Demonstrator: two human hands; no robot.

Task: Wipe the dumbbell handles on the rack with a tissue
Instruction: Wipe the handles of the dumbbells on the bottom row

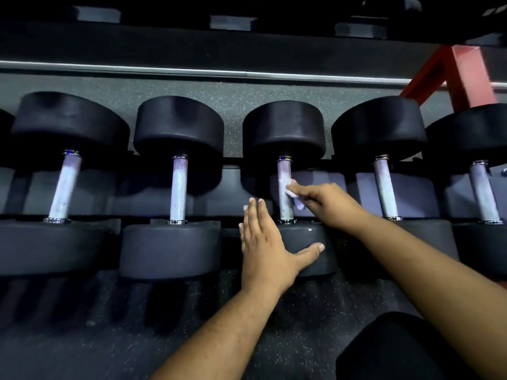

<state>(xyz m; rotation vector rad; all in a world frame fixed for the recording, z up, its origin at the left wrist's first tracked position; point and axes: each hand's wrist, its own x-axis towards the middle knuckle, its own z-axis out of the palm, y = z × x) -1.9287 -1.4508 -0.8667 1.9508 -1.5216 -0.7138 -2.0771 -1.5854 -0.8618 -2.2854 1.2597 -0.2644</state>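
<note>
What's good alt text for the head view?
The right hand presses a tissue against the middle dumbbell handle on the rack, while the left hand rests flat on that dumbbell's near head.

A speckled dark rubber floor is stretching across the lower part of the view, from seven o'clock over to five o'clock, and showing again as a grey band toward twelve o'clock. A red metal frame is standing at two o'clock, with a pale metal rail running level from nine o'clock toward it. Dark rectangular pads are sitting in a row along the top edge at twelve o'clock.
</note>
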